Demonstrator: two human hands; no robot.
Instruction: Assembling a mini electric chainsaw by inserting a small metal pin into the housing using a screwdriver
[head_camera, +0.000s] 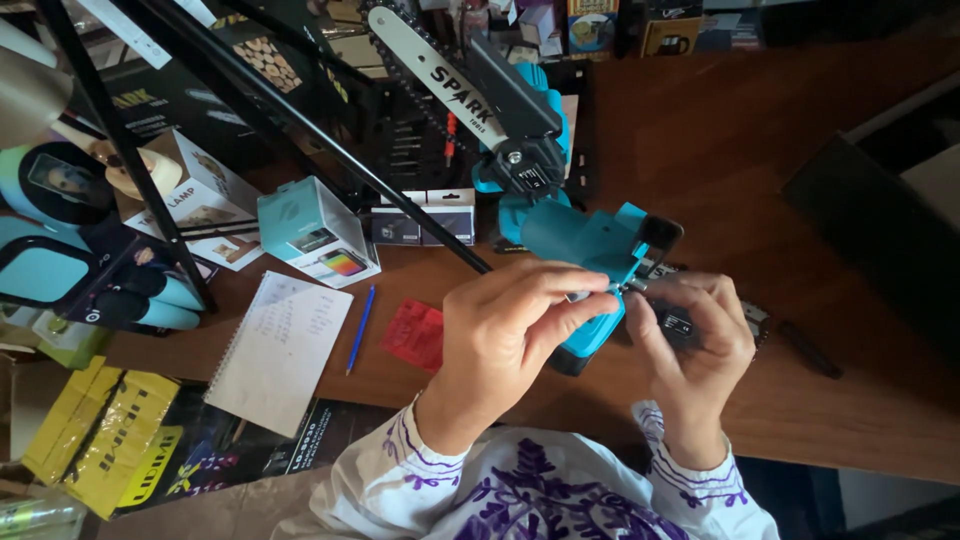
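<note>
two hands (600, 330) gripping teal chainsaw (570, 240), handle mostly hidden

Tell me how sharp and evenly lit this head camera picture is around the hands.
Head view: the left hand, right hand and teal cordless mini chainsaw are sharp and softly lit; the brown wooden table darkens toward the upper right; edges bow slightly.

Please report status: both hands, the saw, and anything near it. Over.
Left hand grips the teal mini chainsaw handle. Right hand pinches a small part at its rear. Red packet and blue pen lie close by on the table.
</note>
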